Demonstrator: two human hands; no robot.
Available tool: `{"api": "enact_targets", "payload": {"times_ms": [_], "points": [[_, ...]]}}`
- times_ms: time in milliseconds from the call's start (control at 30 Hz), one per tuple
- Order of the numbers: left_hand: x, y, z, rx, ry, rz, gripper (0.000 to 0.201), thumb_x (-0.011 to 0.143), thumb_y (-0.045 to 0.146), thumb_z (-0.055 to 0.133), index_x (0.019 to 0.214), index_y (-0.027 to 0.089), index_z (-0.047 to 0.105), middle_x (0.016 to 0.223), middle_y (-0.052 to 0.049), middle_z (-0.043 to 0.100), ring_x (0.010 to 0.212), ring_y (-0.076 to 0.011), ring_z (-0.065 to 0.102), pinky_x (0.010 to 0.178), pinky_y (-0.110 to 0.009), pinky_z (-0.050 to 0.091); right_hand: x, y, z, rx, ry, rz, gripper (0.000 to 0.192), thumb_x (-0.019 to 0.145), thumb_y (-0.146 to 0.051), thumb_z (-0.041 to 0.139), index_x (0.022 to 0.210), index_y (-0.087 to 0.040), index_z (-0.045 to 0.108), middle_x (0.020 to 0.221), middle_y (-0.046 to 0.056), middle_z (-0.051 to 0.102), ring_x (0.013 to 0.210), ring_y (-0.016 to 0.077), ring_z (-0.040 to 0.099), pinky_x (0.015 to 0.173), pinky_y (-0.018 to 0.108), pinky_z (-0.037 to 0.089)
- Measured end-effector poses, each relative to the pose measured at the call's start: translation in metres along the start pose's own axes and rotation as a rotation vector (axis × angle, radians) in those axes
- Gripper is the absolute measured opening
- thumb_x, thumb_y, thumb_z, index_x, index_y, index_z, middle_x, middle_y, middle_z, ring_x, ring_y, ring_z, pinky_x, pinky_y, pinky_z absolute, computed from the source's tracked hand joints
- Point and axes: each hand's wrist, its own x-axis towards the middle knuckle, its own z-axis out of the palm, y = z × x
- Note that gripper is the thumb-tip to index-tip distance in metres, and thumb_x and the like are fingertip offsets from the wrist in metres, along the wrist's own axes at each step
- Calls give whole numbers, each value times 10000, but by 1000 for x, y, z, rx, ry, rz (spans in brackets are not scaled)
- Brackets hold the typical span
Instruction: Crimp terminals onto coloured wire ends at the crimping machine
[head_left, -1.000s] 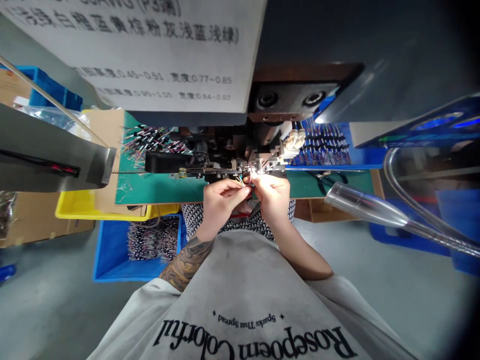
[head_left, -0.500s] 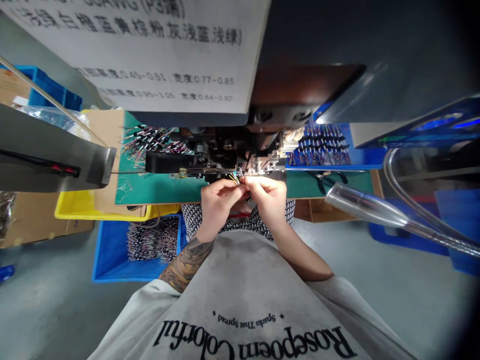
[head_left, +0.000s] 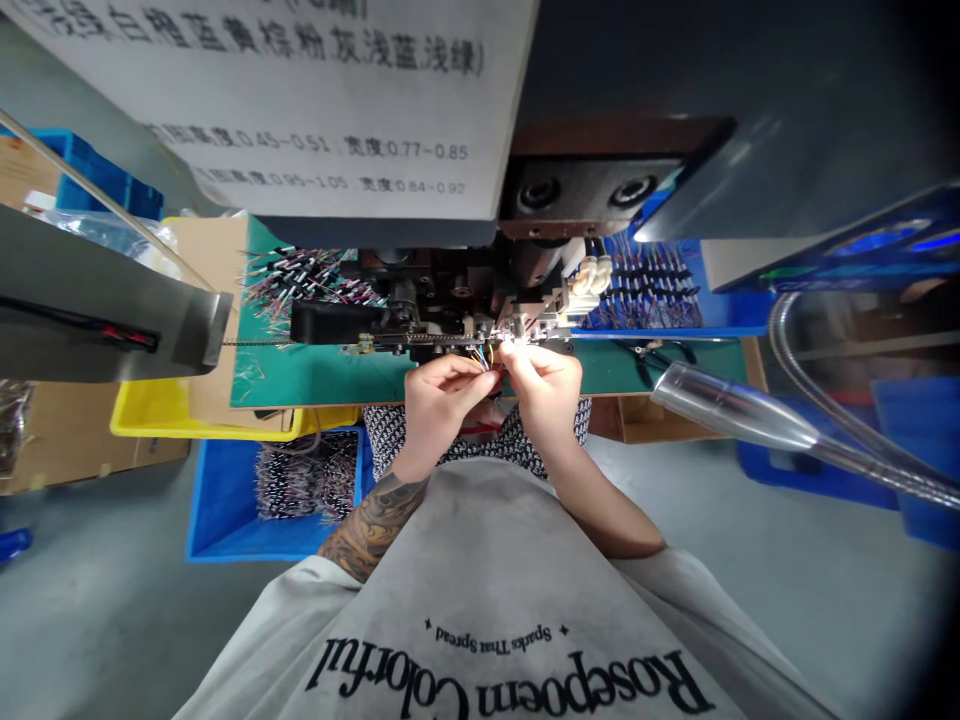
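Observation:
Thin coloured wires (head_left: 481,357), yellow, blue and white among them, fan out from between the pinched fingers of my left hand (head_left: 448,397). Close beside it, my right hand (head_left: 544,388) pinches at the crimping head of the machine (head_left: 517,325); a yellow wire curves over toward its fingertips. The wire's end is too small to make out against the bright metal. A strip of terminals (head_left: 259,343) runs in from the left to the crimping head. Both hands are in front of the machine, at the near edge of the green mat (head_left: 352,378).
Bundled wires (head_left: 311,278) lie on the mat at left, more in a blue tray (head_left: 720,325) at right. Pliers (head_left: 664,358) lie right of my hands, near a clear tube nozzle (head_left: 731,405). Yellow (head_left: 150,415) and blue bins (head_left: 217,520) stand lower left.
My right hand has moved slightly right and up toward the crimping head, drawing a yellow wire apart from the bunch. The machine's ram block above now shows two bolts clearly. My left hand barely moved.

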Motion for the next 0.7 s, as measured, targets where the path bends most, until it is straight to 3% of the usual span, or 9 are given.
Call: {"api": "enact_targets", "payload": {"times_ms": [133, 300, 467, 700], "points": [[0, -3, -1, -16, 11, -31, 220, 826, 392, 900, 825, 208, 779, 810, -29, 814, 734, -194, 801, 721, -322, 693, -1, 4, 0, -5, 5, 43, 357, 910, -433, 715, 639, -201, 743, 520, -46, 394, 538, 94, 339, 533, 266, 341], [-1, 4, 0, 14, 5, -61, 218, 810, 398, 900, 819, 205, 799, 786, -36, 814, 710, -211, 798, 646, -316, 682, -4, 5, -1, -42, -66, -5, 412, 897, -423, 725, 559, -194, 667, 546, -30, 440, 569, 100, 384, 546, 265, 333], [-3, 14, 4, 27, -26, -60, 172, 790, 337, 913, 785, 207, 801, 774, -30, 811, 630, -179, 759, 579, -280, 647, -3, 4, -2, -58, -14, -27, 391, 888, -405, 719, 566, -187, 678, 523, -37, 456, 543, 90, 380, 531, 259, 339], [0, 2, 1, 10, -3, -7, 220, 793, 365, 912, 793, 196, 772, 806, -33, 808, 737, -180, 781, 719, -297, 668, 0, 3, 1, -33, 30, 10, 345, 883, -418, 702, 645, -186, 791, 567, 1, 615, 553, 115, 503, 553, 275, 438]]}}
